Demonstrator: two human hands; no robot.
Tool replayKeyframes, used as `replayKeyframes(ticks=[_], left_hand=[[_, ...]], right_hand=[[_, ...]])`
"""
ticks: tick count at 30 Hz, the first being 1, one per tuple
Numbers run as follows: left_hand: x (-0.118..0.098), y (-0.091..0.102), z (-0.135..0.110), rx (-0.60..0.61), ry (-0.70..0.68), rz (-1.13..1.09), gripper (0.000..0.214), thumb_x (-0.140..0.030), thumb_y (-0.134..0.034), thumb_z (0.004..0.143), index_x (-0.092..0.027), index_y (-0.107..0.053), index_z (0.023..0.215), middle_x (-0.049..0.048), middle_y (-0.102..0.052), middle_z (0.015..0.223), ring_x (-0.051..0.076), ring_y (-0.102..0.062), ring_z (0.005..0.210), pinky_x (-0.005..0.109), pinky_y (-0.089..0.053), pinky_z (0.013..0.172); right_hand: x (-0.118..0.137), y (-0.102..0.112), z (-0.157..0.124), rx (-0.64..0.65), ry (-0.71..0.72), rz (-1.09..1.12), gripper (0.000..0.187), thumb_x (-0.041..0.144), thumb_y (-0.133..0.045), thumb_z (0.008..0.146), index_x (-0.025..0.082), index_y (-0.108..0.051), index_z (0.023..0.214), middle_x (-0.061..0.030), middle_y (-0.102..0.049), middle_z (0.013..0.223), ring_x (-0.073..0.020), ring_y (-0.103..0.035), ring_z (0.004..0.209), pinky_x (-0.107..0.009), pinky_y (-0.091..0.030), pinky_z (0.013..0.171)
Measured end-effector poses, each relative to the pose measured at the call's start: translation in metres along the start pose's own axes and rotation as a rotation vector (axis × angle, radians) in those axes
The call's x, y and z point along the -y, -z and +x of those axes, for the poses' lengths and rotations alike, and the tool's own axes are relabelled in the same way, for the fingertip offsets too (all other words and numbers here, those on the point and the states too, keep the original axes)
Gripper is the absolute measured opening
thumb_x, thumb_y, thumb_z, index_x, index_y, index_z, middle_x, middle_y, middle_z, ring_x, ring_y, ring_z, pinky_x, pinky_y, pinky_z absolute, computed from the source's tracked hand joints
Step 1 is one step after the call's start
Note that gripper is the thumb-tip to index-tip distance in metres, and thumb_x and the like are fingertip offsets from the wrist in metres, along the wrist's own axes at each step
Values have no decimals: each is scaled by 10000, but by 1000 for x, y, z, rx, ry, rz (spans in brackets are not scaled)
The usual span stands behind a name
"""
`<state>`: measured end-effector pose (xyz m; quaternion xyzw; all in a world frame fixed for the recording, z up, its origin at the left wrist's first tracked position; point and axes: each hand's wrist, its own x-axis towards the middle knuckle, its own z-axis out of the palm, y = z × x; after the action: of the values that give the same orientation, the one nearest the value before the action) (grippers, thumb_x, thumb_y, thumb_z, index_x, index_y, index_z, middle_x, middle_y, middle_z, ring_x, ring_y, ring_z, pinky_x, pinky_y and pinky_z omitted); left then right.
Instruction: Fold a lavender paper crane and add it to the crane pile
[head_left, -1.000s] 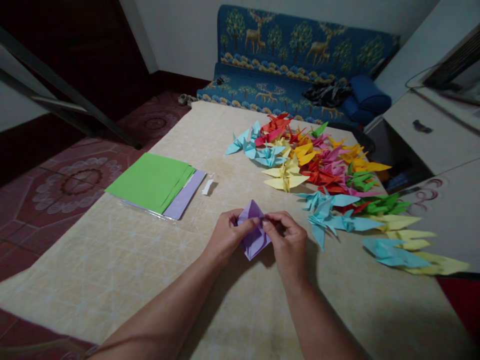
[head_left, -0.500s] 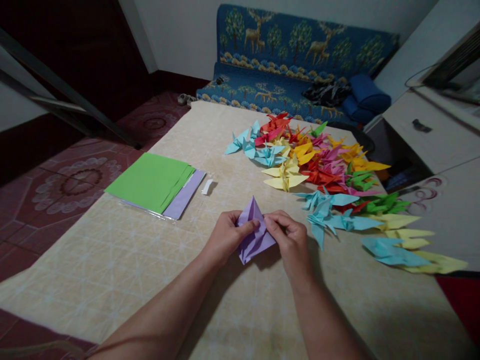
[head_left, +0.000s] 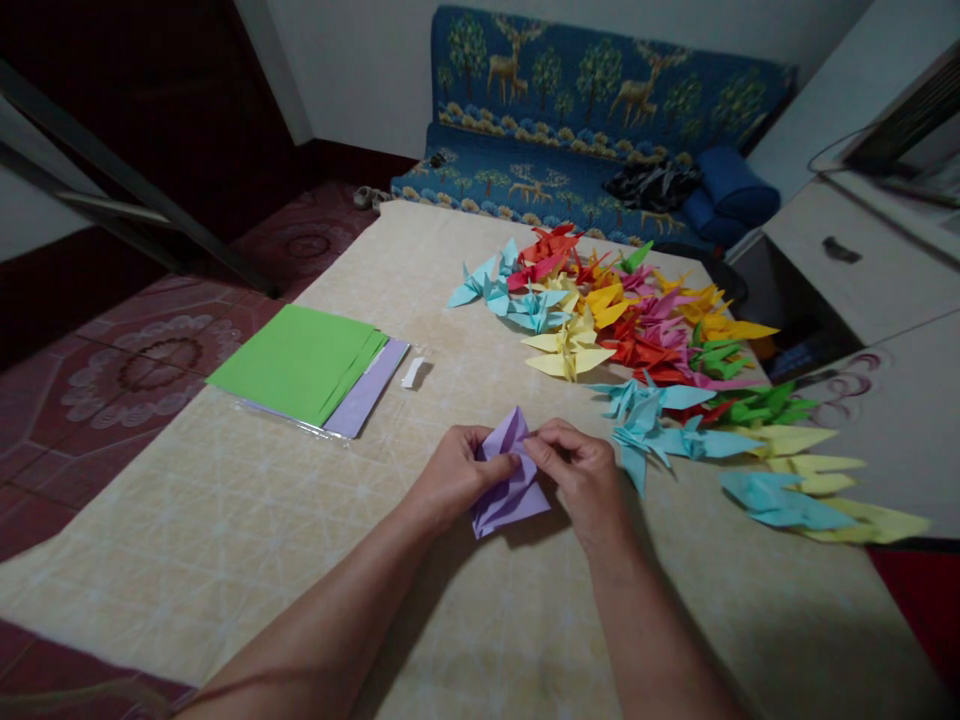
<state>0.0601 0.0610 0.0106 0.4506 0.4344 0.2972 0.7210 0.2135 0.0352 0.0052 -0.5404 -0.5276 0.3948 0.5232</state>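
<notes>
A half-folded piece of purple paper [head_left: 510, 490] is held just above the beige table [head_left: 225, 520] near its middle. My left hand [head_left: 457, 475] pinches its left side with thumb and fingers closed. My right hand [head_left: 581, 475] pinches the upper right flap, fingers curled. The paper's lower point sticks out below both hands. Both forearms reach in from the bottom of the view.
A stack of green sheets [head_left: 300, 360] over purple sheets [head_left: 371, 390] lies to the left, with a small white scrap [head_left: 413, 372] beside it. Several folded paper cranes [head_left: 645, 350] in many colours spread to the right. A blue patterned sofa [head_left: 585, 130] stands beyond; a white cabinet [head_left: 862, 260] at right.
The purple paper has turned and flattened a little between my fingers; its top point sits lower than before. Both hands stayed in the same place.
</notes>
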Motion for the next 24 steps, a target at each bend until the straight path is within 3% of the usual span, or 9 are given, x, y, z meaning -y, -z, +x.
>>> replayKeyframes(ticks=[7, 18, 24], left_hand=[[-2, -1, -2, 22, 5, 16, 197, -282, -718, 662, -129, -606, 606, -21, -526, 518, 63, -394, 421, 200, -263, 435], [-3, -1, -2, 89, 18, -21, 124, -234, -656, 650, -121, -605, 649, -12, -529, 546, 66, -402, 434, 205, -267, 446], [2, 2, 0, 81, -3, -11, 237, -347, -659, 731, -131, -588, 666, -6, -530, 574, 87, -440, 475, 219, -287, 469]], right_hand=[[-2, -2, -3, -83, -25, -35, 108, 296, -687, 774, 236, -690, 684, 15, -640, 706, -168, -576, 696, -276, -429, 636], [-7, 3, -1, -10, -69, 88, 98, 325, -717, 773, 251, -737, 712, 17, -661, 717, -169, -591, 701, -281, -454, 641], [-5, 2, -1, -49, -143, 101, 88, 335, -757, 718, 248, -747, 711, 9, -687, 688, -161, -590, 650, -279, -461, 631]])
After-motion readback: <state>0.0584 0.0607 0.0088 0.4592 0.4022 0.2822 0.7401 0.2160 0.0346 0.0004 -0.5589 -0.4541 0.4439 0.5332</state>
